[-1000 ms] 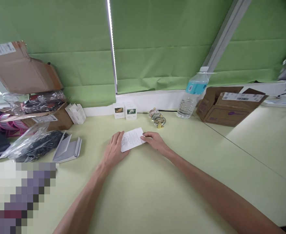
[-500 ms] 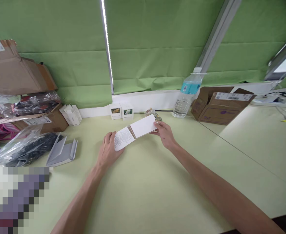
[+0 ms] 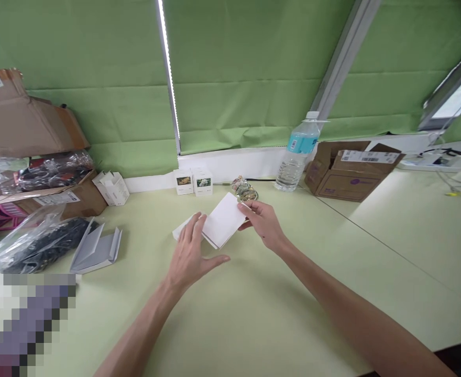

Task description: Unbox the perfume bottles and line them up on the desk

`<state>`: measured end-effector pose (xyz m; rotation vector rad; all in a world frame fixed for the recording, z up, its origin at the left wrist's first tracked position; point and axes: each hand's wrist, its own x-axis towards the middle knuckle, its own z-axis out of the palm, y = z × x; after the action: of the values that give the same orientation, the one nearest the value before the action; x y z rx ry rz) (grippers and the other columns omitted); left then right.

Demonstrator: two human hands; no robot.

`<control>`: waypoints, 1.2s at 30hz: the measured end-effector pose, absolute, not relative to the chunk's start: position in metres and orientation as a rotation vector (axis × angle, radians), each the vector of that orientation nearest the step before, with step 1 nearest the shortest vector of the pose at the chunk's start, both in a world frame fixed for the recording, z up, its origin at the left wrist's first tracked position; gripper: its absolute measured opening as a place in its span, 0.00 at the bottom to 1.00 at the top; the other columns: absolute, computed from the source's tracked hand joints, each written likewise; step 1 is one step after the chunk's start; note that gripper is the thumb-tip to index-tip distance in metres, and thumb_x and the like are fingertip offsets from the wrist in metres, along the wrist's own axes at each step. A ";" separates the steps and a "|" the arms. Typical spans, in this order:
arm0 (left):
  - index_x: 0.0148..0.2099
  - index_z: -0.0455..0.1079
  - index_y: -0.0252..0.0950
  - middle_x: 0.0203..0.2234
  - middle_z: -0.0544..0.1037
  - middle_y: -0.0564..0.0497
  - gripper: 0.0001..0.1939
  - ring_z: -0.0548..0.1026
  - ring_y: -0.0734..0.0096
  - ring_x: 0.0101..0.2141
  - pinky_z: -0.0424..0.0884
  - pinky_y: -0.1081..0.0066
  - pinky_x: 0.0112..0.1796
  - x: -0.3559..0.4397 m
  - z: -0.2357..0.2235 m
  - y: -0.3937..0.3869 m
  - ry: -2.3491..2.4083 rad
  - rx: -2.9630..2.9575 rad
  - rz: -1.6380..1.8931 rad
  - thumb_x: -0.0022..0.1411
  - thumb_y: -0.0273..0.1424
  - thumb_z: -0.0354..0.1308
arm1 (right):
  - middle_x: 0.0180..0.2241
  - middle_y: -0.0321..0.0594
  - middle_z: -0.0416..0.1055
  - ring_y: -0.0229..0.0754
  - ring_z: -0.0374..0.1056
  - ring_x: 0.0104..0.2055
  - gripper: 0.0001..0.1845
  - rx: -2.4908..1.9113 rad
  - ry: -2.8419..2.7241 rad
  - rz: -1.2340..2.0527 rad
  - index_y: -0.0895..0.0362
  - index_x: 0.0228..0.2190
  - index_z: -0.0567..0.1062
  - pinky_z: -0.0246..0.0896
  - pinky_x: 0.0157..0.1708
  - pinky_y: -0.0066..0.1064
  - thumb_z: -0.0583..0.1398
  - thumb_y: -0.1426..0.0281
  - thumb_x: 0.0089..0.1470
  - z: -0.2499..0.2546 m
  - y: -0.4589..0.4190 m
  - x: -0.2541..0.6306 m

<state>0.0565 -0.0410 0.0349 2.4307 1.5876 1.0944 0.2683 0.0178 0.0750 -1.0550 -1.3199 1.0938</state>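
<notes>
Pinching the folded white card (image 3: 222,220) near its upper right corner, I have my right hand (image 3: 264,226) closed on it, thumb and fingers (image 3: 250,208) gripping the edge. My left hand (image 3: 189,256) is open, its spread fingers (image 3: 194,226) over the card's left part; I cannot tell whether they press on it. From my head view, the card's long axis runs roughly left to right, rising slightly toward the right, with its lower panel showing beyond my left fingers.

The card sits over the pale green desk (image 3: 332,262), just in front of a coiled bundle with gold fittings (image 3: 244,188) and near two small white boxes (image 3: 193,181). Behind them, the desk's far edge meets a white sill (image 3: 230,165) below a green blind (image 3: 254,68).

To my right stand a water bottle (image 3: 295,159) and an open cardboard box (image 3: 348,173). To my left lie a grey folder (image 3: 95,250) and a plastic bag holding something black (image 3: 37,246). Open desk stretches between my forearms.
</notes>
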 end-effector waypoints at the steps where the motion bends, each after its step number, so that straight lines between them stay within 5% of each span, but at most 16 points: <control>1: 0.66 0.41 0.41 0.63 0.53 0.40 0.49 0.55 0.49 0.61 0.61 0.53 0.55 0.060 0.034 -0.043 1.564 2.445 1.084 0.50 0.53 0.60 | 0.28 0.41 0.73 0.42 0.71 0.29 0.18 -1.047 -1.330 1.126 0.59 0.30 0.75 0.74 0.24 0.33 0.64 0.55 0.48 0.074 0.015 0.264; 7: 0.66 0.45 0.42 0.62 0.56 0.42 0.37 0.57 0.53 0.61 0.63 0.55 0.54 0.067 0.029 -0.046 1.545 2.313 1.093 0.59 0.41 0.56 | 0.28 0.41 0.73 0.42 0.71 0.31 0.20 -0.972 -1.383 1.248 0.58 0.28 0.75 0.73 0.26 0.33 0.60 0.52 0.51 0.074 0.003 0.253; 15: 0.67 0.42 0.42 0.62 0.57 0.42 0.43 0.56 0.50 0.61 0.64 0.53 0.53 0.066 0.033 -0.048 1.514 2.115 1.065 0.57 0.47 0.58 | 0.31 0.46 0.75 0.47 0.72 0.36 0.29 -0.874 -1.488 1.511 0.59 0.37 0.77 0.73 0.30 0.34 0.54 0.47 0.54 0.080 -0.006 0.248; 20: 0.67 0.43 0.42 0.62 0.57 0.41 0.38 0.57 0.52 0.61 0.66 0.57 0.51 0.068 0.040 -0.051 1.523 1.968 1.088 0.61 0.47 0.52 | 0.34 0.46 0.75 0.47 0.70 0.41 0.31 -0.800 -1.539 1.552 0.59 0.37 0.78 0.71 0.34 0.34 0.51 0.46 0.55 0.077 -0.012 0.242; 28: 0.58 0.62 0.38 0.52 0.72 0.45 0.25 0.74 0.63 0.44 0.71 0.68 0.38 0.054 0.059 -0.041 1.224 1.510 1.258 0.63 0.44 0.50 | 0.39 0.39 0.75 0.42 0.69 0.37 0.13 -0.973 -1.835 1.326 0.55 0.37 0.79 0.66 0.34 0.31 0.58 0.66 0.51 0.076 -0.009 0.250; 32: 0.54 0.68 0.35 0.43 0.77 0.45 0.25 0.76 0.62 0.38 0.70 0.72 0.31 0.028 0.063 -0.032 1.106 1.220 1.166 0.59 0.43 0.54 | 0.39 0.38 0.76 0.40 0.69 0.34 0.18 -1.088 -1.840 1.354 0.54 0.37 0.80 0.63 0.30 0.28 0.56 0.75 0.45 0.071 0.002 0.261; 36: 0.50 0.71 0.33 0.43 0.78 0.44 0.21 0.76 0.60 0.40 0.72 0.71 0.33 0.010 0.061 -0.026 1.077 1.005 1.188 0.54 0.35 0.61 | 0.45 0.41 0.75 0.45 0.70 0.42 0.19 -1.058 -1.622 1.497 0.55 0.40 0.80 0.64 0.39 0.32 0.58 0.75 0.45 0.064 0.014 0.268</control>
<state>0.0096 -0.0260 0.0609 1.0047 1.0767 1.1877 0.2683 0.0142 0.0644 -1.0578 -1.6224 1.4966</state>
